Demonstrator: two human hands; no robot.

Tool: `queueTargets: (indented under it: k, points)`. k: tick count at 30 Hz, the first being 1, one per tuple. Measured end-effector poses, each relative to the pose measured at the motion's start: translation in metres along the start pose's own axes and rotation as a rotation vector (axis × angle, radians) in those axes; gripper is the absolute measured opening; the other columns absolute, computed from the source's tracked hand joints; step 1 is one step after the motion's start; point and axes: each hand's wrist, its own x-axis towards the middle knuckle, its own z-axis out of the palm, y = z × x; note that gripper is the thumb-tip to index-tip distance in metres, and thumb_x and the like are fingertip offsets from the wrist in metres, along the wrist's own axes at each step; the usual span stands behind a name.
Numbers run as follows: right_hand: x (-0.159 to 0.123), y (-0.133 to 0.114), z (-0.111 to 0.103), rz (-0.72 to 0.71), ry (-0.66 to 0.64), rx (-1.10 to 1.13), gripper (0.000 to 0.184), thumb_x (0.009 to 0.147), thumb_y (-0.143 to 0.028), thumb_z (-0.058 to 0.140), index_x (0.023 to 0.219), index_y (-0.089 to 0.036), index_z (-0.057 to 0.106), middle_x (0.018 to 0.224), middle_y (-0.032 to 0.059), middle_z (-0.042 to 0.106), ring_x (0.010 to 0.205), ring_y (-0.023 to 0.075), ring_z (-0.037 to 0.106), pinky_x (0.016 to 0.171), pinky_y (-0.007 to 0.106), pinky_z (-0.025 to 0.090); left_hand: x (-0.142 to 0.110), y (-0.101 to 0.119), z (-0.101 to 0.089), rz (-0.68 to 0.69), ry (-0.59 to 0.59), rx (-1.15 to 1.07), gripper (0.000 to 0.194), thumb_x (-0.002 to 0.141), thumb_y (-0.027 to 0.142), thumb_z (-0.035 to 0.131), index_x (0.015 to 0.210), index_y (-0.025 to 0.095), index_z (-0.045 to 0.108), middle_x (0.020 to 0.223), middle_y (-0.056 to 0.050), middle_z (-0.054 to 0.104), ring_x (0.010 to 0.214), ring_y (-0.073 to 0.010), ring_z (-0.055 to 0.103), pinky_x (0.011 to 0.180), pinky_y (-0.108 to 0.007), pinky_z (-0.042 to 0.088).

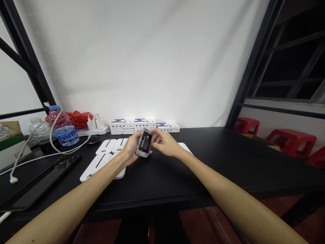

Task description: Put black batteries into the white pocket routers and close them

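My left hand (131, 148) is wrapped round a small white handheld device (139, 153) with rounded corners, its open back tilted up toward me. A black battery (146, 141) marked "3000mAh" sits in that back. On the other side, my right hand (164, 141) has its fingers curled in, with fingertips against the device's upper right edge by the battery. Whether they pinch a small part there, I cannot tell. Left of the device lie several white rounded covers (101, 162) with black stripes, partly hidden by my left arm. Another white piece (185, 147) shows behind my right wrist.
Several white boxes (122, 126) stand along the wall. A water bottle (66, 130), white cables (54, 153), a power strip (100, 130), a red bag (79, 118) and a dark tablet-like panel (38, 184) occupy the left side. Red stools (291, 140) stand beyond the black table (228, 162).
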Motion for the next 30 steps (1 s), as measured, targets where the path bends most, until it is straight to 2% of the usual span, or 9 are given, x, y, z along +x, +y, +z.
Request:
queueTargets:
  k: [5,8,10,14,19,25,30]
  points:
    - [0.001,-0.004,-0.002,0.035,0.018,0.035,0.038,0.071,-0.007,0.049,0.105,-0.022,0.052,0.078,-0.0016,0.060,0.063,0.0114,0.058,0.061,0.025,0.045,-0.001,-0.001,0.001,0.022,-0.053,0.028,0.018,0.085,0.028,0.049,0.096,0.018,0.060,0.087,-0.007,0.067,0.066,-0.0189,0.065,0.059,-0.041,0.059]
    - [0.001,-0.005,-0.002,0.055,0.014,0.063,0.037,0.070,-0.006,0.049,0.103,-0.022,0.052,0.076,-0.0025,0.059,0.064,0.0116,0.058,0.062,0.025,0.046,-0.002,-0.001,0.002,0.018,-0.046,0.045,0.020,0.086,0.030,0.048,0.097,0.018,0.060,0.090,-0.007,0.067,0.068,-0.0189,0.066,0.060,-0.041,0.059]
    - [0.001,-0.006,-0.002,0.063,0.005,0.087,0.034,0.071,-0.007,0.051,0.101,-0.022,0.052,0.074,-0.0033,0.058,0.063,0.0115,0.058,0.061,0.025,0.046,-0.002,-0.001,0.004,0.016,-0.021,0.069,0.020,0.086,0.031,0.049,0.096,0.019,0.060,0.086,-0.005,0.067,0.065,-0.0176,0.065,0.059,-0.039,0.059]
    - [0.000,-0.007,-0.001,0.106,-0.001,0.176,0.024,0.074,-0.023,0.063,0.094,-0.022,0.049,0.065,-0.0065,0.049,0.058,0.0112,0.056,0.055,0.025,0.047,-0.004,-0.003,0.006,0.035,0.059,0.152,0.023,0.086,0.036,0.051,0.096,0.018,0.061,0.080,-0.004,0.065,0.060,-0.0160,0.063,0.053,-0.034,0.057]
    - [-0.002,-0.009,0.002,0.212,-0.012,0.361,0.037,0.071,-0.044,0.070,0.089,-0.024,0.044,0.063,-0.0082,0.038,0.054,0.0125,0.058,0.047,0.028,0.055,-0.004,-0.006,0.005,0.055,-0.033,0.230,0.026,0.085,0.039,0.053,0.098,0.018,0.061,0.089,-0.007,0.067,0.064,-0.0164,0.064,0.053,-0.027,0.053]
    - [-0.001,-0.007,0.007,0.239,0.100,0.383,0.041,0.070,-0.047,0.070,0.076,-0.021,0.038,0.077,-0.0035,0.045,0.060,0.0125,0.061,0.047,0.029,0.060,-0.001,-0.008,0.004,0.125,0.000,0.199,0.017,0.083,0.037,0.057,0.087,0.020,0.055,0.072,0.001,0.059,0.058,-0.0130,0.059,0.051,-0.023,0.051]
    - [0.003,0.001,0.010,0.253,0.200,0.421,0.040,0.072,-0.044,0.070,0.091,-0.024,0.041,0.085,-0.0032,0.051,0.060,0.0118,0.064,0.057,0.032,0.061,-0.001,-0.006,0.006,0.136,0.068,0.184,0.013,0.086,0.032,0.054,0.084,0.019,0.053,0.069,0.001,0.058,0.055,-0.0132,0.059,0.048,-0.025,0.052]
